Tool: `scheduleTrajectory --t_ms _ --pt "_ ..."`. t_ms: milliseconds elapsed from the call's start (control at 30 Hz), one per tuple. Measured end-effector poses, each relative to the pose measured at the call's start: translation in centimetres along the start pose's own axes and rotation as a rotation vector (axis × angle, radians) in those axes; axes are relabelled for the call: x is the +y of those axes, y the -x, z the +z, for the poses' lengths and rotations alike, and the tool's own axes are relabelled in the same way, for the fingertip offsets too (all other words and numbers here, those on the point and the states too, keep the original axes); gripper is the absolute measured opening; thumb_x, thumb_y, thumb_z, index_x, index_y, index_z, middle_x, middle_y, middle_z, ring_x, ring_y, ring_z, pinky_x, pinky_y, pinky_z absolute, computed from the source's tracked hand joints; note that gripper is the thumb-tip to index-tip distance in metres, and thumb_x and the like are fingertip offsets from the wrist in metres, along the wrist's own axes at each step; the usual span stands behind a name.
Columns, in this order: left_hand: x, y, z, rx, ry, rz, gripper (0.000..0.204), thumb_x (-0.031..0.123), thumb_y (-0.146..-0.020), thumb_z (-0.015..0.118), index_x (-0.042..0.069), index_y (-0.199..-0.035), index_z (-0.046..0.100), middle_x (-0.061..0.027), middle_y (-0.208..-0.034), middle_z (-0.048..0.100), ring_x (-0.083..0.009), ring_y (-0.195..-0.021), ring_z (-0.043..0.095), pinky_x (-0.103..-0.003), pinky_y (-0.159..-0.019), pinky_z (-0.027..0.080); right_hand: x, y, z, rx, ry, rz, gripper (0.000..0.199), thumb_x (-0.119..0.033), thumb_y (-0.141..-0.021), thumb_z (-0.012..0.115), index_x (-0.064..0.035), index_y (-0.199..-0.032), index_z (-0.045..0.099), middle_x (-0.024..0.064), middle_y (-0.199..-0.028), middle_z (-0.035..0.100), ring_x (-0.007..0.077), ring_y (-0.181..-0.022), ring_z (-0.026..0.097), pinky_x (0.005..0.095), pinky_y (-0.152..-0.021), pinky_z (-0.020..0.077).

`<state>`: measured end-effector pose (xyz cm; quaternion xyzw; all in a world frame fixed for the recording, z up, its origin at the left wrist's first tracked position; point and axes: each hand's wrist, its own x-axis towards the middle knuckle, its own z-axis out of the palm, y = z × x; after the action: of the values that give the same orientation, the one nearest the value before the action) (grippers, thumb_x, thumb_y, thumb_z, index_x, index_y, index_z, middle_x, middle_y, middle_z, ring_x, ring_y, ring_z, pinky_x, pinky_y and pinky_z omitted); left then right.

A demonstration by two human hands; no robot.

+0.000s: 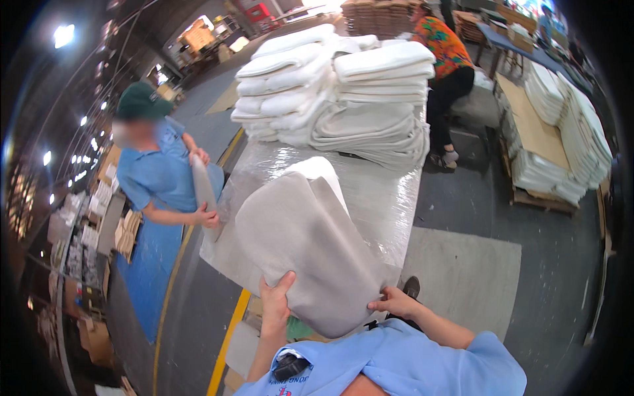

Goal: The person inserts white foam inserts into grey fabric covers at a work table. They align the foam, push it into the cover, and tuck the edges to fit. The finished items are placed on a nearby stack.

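Note:
A large grey cloth sheet [297,231] with rounded corners lies in front of me, its near end lifted toward my body past the table's edge. My left hand [276,300] grips its near left edge, thumb on top and the other fingers hidden beneath. At the near right edge, my right hand [395,303] pinches the same sheet between thumb and fingers. Part of a white cloth piece [317,173] shows behind the sheet's far end. Everything rests over a table [389,198] wrapped in shiny clear film.
Folded white cloths [383,63] and grey cloths [370,132] are stacked at the table's far end. On the left, a co-worker [152,158] holds a grey piece. Another person [446,59] bends behind the stacks. A loaded pallet [541,198] stands at right.

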<state>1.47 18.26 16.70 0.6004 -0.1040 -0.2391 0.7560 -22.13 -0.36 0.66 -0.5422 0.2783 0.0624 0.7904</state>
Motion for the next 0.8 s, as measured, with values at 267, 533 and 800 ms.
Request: scheduleTrajectory --t_ms 267,533,800 --pt "2.4 -0.2 -0.2 -0.342 -0.505 -0.049 0.054 0.002 -0.085 0.082 -0.003 -0.134 0.060 -0.0108 -0.122 0.071 -0.0202 -0.110 0.068 -0.035 -0.097 0.053 -5.0 -0.4 -0.6 0.548 -0.196 -0.645 0.025 -0.007 -0.096 0.074 -0.0019 -0.119 0.063 0.0033 -0.095 0.068 0.0099 -0.086 0.064 0.0278 -0.078 0.0546" --pt "2.6 0.9 2.4 -0.511 -0.789 -0.164 0.049 0.003 -0.084 0.082 -0.001 -0.128 0.061 -0.0085 -0.115 0.072 -0.0177 -0.105 0.067 -0.034 -0.094 0.054 -4.9 1.5 0.4 0.742 -0.231 -0.698 0.020 -0.006 -0.094 0.075 -0.0035 -0.111 0.066 0.0026 -0.092 0.065 0.0101 -0.083 0.062 0.0280 -0.075 0.0531" --pt "1.5 0.2 2.8 -0.632 -0.945 -0.145 0.050 0.006 -0.084 0.082 0.000 -0.129 0.061 -0.0078 -0.114 0.072 -0.0172 -0.103 0.066 -0.034 -0.093 0.053 -3.4 2.3 -1.6 0.840 -0.060 -0.680 0.010 -0.008 -0.097 0.070 -0.0020 -0.104 0.066 0.0065 -0.094 0.066 0.0159 -0.082 0.063 0.0326 -0.075 0.0520"
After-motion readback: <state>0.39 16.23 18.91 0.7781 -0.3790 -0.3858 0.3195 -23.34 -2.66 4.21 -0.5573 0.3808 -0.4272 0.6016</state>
